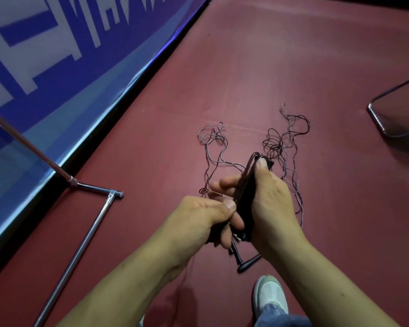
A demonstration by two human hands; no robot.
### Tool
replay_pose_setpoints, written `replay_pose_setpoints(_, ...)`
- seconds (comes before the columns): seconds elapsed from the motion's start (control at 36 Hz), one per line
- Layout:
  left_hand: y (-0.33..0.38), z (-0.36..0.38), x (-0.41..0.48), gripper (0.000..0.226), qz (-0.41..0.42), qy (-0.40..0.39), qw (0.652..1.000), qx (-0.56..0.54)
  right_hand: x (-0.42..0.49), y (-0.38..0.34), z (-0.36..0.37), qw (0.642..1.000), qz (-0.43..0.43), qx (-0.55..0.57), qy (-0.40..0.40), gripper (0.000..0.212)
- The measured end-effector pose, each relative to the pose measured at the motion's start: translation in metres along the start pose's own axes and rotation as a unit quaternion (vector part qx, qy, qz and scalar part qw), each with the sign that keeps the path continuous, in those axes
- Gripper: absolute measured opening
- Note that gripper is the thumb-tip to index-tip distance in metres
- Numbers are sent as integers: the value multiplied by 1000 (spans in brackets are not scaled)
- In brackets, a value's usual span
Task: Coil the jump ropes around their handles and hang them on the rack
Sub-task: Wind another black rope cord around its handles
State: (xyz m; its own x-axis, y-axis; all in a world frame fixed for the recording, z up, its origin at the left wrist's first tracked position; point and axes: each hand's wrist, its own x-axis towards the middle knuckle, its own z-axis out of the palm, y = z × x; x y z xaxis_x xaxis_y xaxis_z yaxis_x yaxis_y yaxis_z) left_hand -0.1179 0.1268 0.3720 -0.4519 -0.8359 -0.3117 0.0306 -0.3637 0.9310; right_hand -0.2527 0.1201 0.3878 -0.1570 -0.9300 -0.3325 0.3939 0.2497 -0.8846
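1. The right hand (pixel 272 197) is closed round the black foam-covered handles (pixel 244 204), thumb pressing the far end. The left hand (pixel 206 215) pinches the thin dark jump-rope cord (pixel 278 141) just beside them. A few turns already loop over the handles' far end.
2. Most of the cord lies loose on the maroon floor (pixel 316 67) in two tangles, far left (pixel 213 135) and far right of the hands. Pulling quickly would likely tighten a knot or drag both heaps together.
3. If the thumb lifts, the wound turns could spring off, since the cord looks thin and slippery.
4. Strands trail near, toward the grey-white shoe (pixel 270 298). A step could pin them and jerk the coil.
5. Whether the two tangles belong to one rope or two cannot be told, so winding may catch the wrong strand.
6. The chrome tubular rack (pixel 90 227) stands left, its base bars on the floor near the left forearm, with a blue-and-white banner wall (pixel 57 55) close behind. That side is tight.
7. A dark bent metal frame (pixel 387 109) sits far right, well apart. The floor between and beyond is open for drawing cord in.
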Motion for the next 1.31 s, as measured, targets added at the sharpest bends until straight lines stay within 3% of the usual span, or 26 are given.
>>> replay_pose_setpoints(0.22,-7,13,-1,31,-35,57,997,-41,6,-10,2,997,-17,69,12,73)
replay_pose_setpoints(0.33,-9,25,-8,28,-92,24,990,-101,6,-7,6,996,-18,81,14,74)
replay_pose_setpoints(0.47,-2,33,-11,26,-102,-31,976,-190,5,-14,9,987,-40,149,47,50)
replay_pose_setpoints(0.56,-1,32,-8,25,-55,-10,986,-157,5,-19,8,983,-43,167,63,60)
replay_pose_setpoints(0.69,-7,31,-2,38,36,32,999,-12,6,-17,7,974,-28,213,72,39)
replay_pose_setpoints(0.83,-7,39,-4,42,4,29,997,-71,7,-12,6,966,-28,236,99,37)
replay_pose_setpoints(0.94,-14,48,-2,61,-10,153,987,48,3,-2,12,967,-5,223,123,40)
replay_pose_setpoints(1.06,-21,56,-1,57,-10,301,947,112,-1,12,17,970,12,187,152,45)
replay_pose_setpoints(1.14,-20,54,1,49,13,328,934,142,1,14,16,971,49,177,150,45)
replay_pose_setpoints(1.25,-13,43,4,45,58,345,926,144,0,11,14,982,55,146,104,72)
replay_pose_setpoints(1.31,-8,36,5,44,68,349,921,158,3,10,9,985,62,138,84,53)
